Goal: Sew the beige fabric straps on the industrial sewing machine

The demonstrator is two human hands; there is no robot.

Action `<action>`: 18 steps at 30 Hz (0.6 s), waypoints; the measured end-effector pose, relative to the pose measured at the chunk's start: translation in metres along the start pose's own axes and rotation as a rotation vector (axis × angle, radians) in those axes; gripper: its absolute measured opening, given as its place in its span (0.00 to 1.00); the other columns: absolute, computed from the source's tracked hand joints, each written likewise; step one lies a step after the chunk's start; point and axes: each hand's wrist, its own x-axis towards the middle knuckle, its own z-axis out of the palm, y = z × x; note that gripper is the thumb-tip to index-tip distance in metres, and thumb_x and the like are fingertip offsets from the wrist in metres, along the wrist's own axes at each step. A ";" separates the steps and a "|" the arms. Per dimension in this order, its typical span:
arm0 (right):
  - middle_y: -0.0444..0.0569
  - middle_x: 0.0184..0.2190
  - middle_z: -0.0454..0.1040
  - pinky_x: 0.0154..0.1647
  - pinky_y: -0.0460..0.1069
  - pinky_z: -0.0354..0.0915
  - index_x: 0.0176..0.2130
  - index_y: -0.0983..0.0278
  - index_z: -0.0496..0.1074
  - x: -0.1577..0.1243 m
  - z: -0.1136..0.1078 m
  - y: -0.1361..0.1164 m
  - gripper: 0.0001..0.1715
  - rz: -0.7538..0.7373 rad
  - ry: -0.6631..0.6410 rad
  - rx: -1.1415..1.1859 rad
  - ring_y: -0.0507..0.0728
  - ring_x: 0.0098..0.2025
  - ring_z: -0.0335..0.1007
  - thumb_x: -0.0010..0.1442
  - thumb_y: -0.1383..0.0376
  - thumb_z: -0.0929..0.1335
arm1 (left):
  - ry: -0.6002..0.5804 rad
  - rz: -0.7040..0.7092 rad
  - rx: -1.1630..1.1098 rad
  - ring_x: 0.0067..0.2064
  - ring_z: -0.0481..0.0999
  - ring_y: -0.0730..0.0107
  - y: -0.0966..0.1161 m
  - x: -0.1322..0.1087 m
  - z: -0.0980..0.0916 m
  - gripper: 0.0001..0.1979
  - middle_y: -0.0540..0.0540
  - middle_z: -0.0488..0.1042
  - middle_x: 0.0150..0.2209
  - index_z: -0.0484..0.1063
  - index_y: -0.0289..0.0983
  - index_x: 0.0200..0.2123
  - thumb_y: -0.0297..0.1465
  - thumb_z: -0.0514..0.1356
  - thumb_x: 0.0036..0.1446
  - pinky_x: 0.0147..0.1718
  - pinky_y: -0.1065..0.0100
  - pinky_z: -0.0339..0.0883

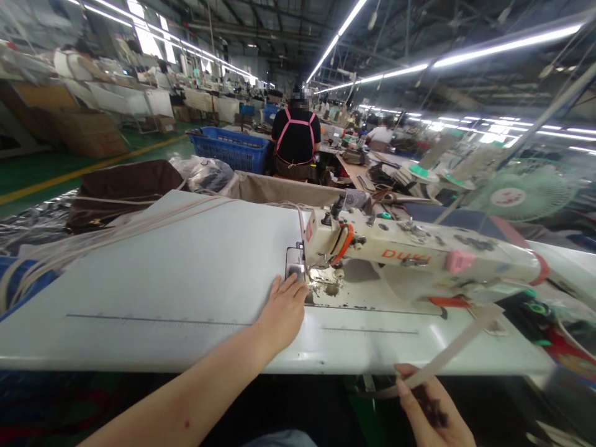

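Observation:
My left hand [283, 313] lies palm down on the white table of a sewing machine [395, 248]. Its fingers are stretched out, and the fingertips touch a small metal plate [295, 264] left of the needle area. Below the table's front edge, my right hand [431, 410] pinches a pale, narrow strip [447, 351] between thumb and fingers. The strip slants up and right from the hand across the table edge toward the machine's right end. Part of it hangs on the hand's left side, blurred.
A desk fan [521, 189] stands at the right. Long pale cords [125, 230] run over the table's left corner beside a brown bag [125, 186]. A blue basket [228, 149] and a seated person in a pink-strapped apron [297, 136] are ahead.

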 end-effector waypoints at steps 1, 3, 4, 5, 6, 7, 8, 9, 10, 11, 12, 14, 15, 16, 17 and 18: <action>0.51 0.43 0.82 0.50 0.49 0.77 0.44 0.60 0.83 -0.001 0.002 0.000 0.38 0.006 -0.010 0.007 0.64 0.47 0.78 0.47 0.35 0.79 | -0.007 -0.020 -0.018 0.72 0.64 0.51 -0.001 0.002 -0.001 0.20 0.39 0.74 0.65 0.72 0.37 0.59 0.22 0.50 0.68 0.72 0.36 0.51; 0.51 0.39 0.82 0.47 0.49 0.78 0.44 0.61 0.83 -0.004 0.005 -0.001 0.40 0.022 -0.029 0.002 0.63 0.42 0.79 0.50 0.32 0.76 | -0.021 -0.042 -0.040 0.73 0.63 0.52 -0.003 0.007 -0.003 0.19 0.40 0.73 0.66 0.71 0.38 0.59 0.23 0.50 0.69 0.72 0.35 0.50; 0.51 0.36 0.81 0.46 0.50 0.78 0.44 0.62 0.84 -0.005 0.006 0.000 0.41 0.025 -0.040 -0.006 0.62 0.40 0.79 0.51 0.30 0.74 | -0.031 -0.046 -0.047 0.73 0.62 0.52 -0.004 0.008 -0.004 0.19 0.41 0.72 0.66 0.71 0.39 0.59 0.23 0.50 0.69 0.72 0.34 0.49; 0.51 0.35 0.81 0.46 0.50 0.78 0.43 0.62 0.84 -0.006 0.008 0.000 0.42 0.022 -0.051 -0.015 0.62 0.39 0.79 0.53 0.29 0.73 | -0.042 -0.048 -0.055 0.74 0.61 0.52 -0.005 0.010 -0.005 0.19 0.41 0.72 0.66 0.71 0.39 0.59 0.23 0.50 0.69 0.72 0.34 0.48; 0.51 0.34 0.81 0.46 0.51 0.78 0.42 0.62 0.84 -0.007 0.009 0.001 0.41 0.014 -0.062 -0.021 0.63 0.39 0.79 0.53 0.29 0.73 | -0.055 -0.051 -0.066 0.74 0.61 0.53 -0.006 0.011 -0.007 0.19 0.42 0.72 0.67 0.71 0.39 0.58 0.23 0.50 0.69 0.73 0.35 0.48; 0.52 0.34 0.82 0.46 0.51 0.79 0.41 0.62 0.85 -0.007 0.011 0.003 0.40 0.002 -0.076 -0.022 0.63 0.39 0.79 0.53 0.30 0.73 | -0.068 -0.056 -0.084 0.74 0.60 0.53 -0.007 0.011 -0.008 0.19 0.43 0.72 0.67 0.71 0.40 0.58 0.23 0.51 0.69 0.73 0.35 0.48; 0.52 0.36 0.82 0.47 0.51 0.79 0.42 0.62 0.85 -0.008 0.014 0.004 0.39 -0.014 -0.089 -0.019 0.63 0.40 0.80 0.54 0.31 0.74 | -0.081 -0.064 -0.110 0.74 0.60 0.53 -0.009 0.012 -0.008 0.19 0.44 0.72 0.67 0.72 0.41 0.57 0.23 0.52 0.68 0.73 0.36 0.48; 0.53 0.38 0.83 0.48 0.51 0.79 0.43 0.61 0.85 -0.008 0.016 0.005 0.38 -0.029 -0.111 -0.015 0.64 0.41 0.81 0.54 0.33 0.75 | -0.089 -0.076 -0.141 0.74 0.60 0.54 -0.011 0.014 -0.009 0.18 0.44 0.73 0.66 0.73 0.41 0.56 0.23 0.53 0.67 0.73 0.36 0.48; 0.54 0.41 0.84 0.50 0.52 0.79 0.44 0.61 0.85 -0.007 0.019 0.007 0.37 -0.045 -0.137 -0.010 0.64 0.42 0.81 0.54 0.35 0.76 | -0.089 -0.090 -0.175 0.74 0.60 0.54 -0.014 0.015 -0.009 0.17 0.45 0.74 0.65 0.74 0.42 0.53 0.23 0.55 0.66 0.73 0.38 0.49; 0.54 0.43 0.84 0.52 0.52 0.78 0.46 0.61 0.84 -0.007 0.023 0.008 0.36 -0.066 -0.165 -0.006 0.65 0.44 0.82 0.55 0.36 0.76 | -0.080 -0.103 -0.208 0.73 0.62 0.54 -0.017 0.018 -0.008 0.15 0.45 0.75 0.63 0.76 0.42 0.51 0.23 0.56 0.65 0.73 0.40 0.51; 0.55 0.45 0.84 0.54 0.52 0.78 0.48 0.61 0.84 -0.007 0.026 0.010 0.35 -0.097 -0.191 -0.003 0.65 0.45 0.82 0.56 0.37 0.76 | -0.063 -0.118 -0.237 0.72 0.65 0.54 -0.021 0.021 -0.008 0.14 0.44 0.76 0.62 0.77 0.42 0.48 0.23 0.58 0.63 0.72 0.42 0.54; 0.55 0.47 0.84 0.55 0.52 0.77 0.53 0.61 0.82 -0.008 0.033 0.011 0.34 -0.173 -0.227 -0.025 0.64 0.47 0.82 0.60 0.39 0.74 | -0.023 -0.142 -0.268 0.66 0.72 0.56 -0.031 0.031 -0.006 0.13 0.43 0.77 0.58 0.78 0.41 0.45 0.22 0.59 0.61 0.69 0.49 0.61; 0.55 0.47 0.84 0.55 0.51 0.77 0.54 0.61 0.81 -0.008 0.036 0.010 0.33 -0.217 -0.241 -0.053 0.63 0.46 0.82 0.63 0.41 0.72 | -0.011 -0.149 -0.262 0.63 0.74 0.57 -0.037 0.038 -0.006 0.14 0.42 0.77 0.57 0.78 0.40 0.45 0.22 0.58 0.60 0.68 0.52 0.63; 0.55 0.46 0.84 0.54 0.51 0.77 0.56 0.61 0.81 -0.009 0.040 0.008 0.31 -0.263 -0.261 -0.088 0.62 0.45 0.82 0.66 0.43 0.71 | -0.008 -0.151 -0.246 0.61 0.76 0.58 -0.043 0.046 -0.005 0.14 0.41 0.77 0.57 0.78 0.39 0.46 0.22 0.58 0.60 0.67 0.54 0.65; 0.55 0.44 0.84 0.53 0.50 0.77 0.58 0.61 0.79 -0.010 0.044 0.006 0.29 -0.309 -0.289 -0.128 0.61 0.43 0.83 0.68 0.46 0.69 | -0.012 -0.150 -0.224 0.60 0.76 0.58 -0.049 0.055 -0.004 0.15 0.39 0.76 0.57 0.78 0.37 0.48 0.23 0.58 0.60 0.66 0.55 0.65; 0.54 0.43 0.84 0.50 0.50 0.77 0.60 0.61 0.78 -0.010 0.049 0.003 0.28 -0.355 -0.320 -0.167 0.61 0.42 0.83 0.70 0.48 0.68 | -0.019 -0.146 -0.202 0.60 0.75 0.57 -0.055 0.064 -0.003 0.15 0.38 0.76 0.58 0.78 0.36 0.50 0.24 0.58 0.61 0.66 0.55 0.65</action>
